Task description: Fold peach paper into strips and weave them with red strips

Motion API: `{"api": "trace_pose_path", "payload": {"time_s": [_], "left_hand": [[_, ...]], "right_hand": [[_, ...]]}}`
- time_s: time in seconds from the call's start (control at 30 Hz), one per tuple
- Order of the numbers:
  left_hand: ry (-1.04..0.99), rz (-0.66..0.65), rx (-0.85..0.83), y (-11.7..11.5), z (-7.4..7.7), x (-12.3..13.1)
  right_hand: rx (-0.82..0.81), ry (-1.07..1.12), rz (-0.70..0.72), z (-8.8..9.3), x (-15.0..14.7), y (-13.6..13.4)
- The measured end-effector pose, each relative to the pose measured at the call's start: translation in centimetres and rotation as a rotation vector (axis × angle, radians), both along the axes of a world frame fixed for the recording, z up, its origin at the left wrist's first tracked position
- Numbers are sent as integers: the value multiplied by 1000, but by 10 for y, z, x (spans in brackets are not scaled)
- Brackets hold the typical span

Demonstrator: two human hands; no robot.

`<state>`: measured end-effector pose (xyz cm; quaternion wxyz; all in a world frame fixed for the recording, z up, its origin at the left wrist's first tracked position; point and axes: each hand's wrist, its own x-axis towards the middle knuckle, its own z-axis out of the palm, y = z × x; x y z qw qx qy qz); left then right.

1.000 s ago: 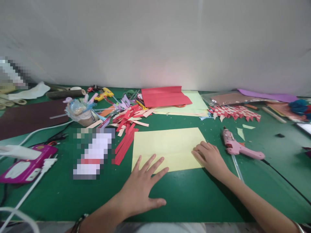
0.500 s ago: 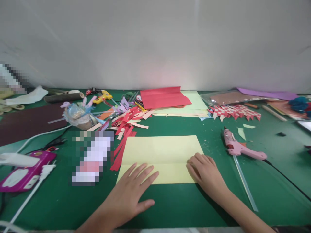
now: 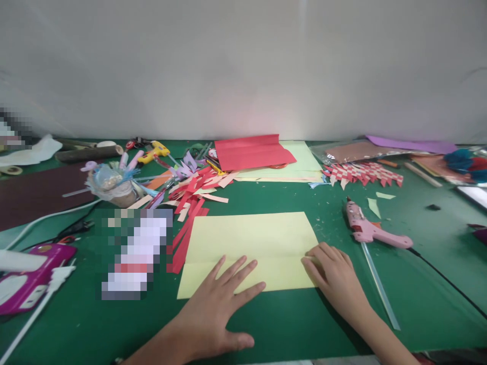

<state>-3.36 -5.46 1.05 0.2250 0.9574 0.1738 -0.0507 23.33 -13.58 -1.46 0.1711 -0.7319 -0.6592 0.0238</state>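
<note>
A pale yellow sheet of paper (image 3: 247, 235) with a crease running across it lies on the green table in front of me. My left hand (image 3: 224, 304) rests over its lower left part, fingers spread flat and thumb out to the side. At the sheet's right edge, near the end of the crease, my right hand (image 3: 335, 274) has its fingers curled together, thumb and fingertips on the paper. The undersides of those fingertips are hidden.
To the right lies a pink glue gun (image 3: 369, 225) with a clear glue stick and black cord. Red paper strips (image 3: 190, 203) lie at the left, beside a blurred-out phone-like object (image 3: 139, 253) and a magenta power strip (image 3: 41, 274). Red paper (image 3: 251, 152) lies behind.
My right hand has slid slightly along the sheet's right edge, and my left hand has shifted to the right over the paper. The view has turned a little.
</note>
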Motion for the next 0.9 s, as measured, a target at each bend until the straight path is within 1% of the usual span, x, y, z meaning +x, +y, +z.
{"api": "trace_pose_path", "payload": {"time_s": [0.17,0.33,0.4,0.6,0.67,0.73,0.77,0.8,0.83,0.9], "left_hand": [[-36,14,21,-1,-2,-8],[-39,28,52,-2,-1,-13],[-30,31,58,-3,0,-13],[-34,18,91,-1,3,-12],[-27,11,96,0,4,-13],[-12,8,87,-1,3,-13],[-7,9,81,-1,2,-13],[-3,11,75,-2,2,-13],[-3,18,72,-3,1,-12],[-7,40,73,-5,-1,-9]], "right_hand": [[33,-10,-19,-1,0,-2],[160,71,-39,-11,4,-1],[164,69,-33,-13,6,-1],[116,-47,-36,-17,15,-8],[106,-131,-58,-15,17,-11],[133,-225,-54,-11,11,-12],[152,-257,-21,-8,4,-13],[161,-277,45,-4,-4,-13],[159,-276,140,0,-14,-14],[47,-244,435,8,-34,-16]]}}
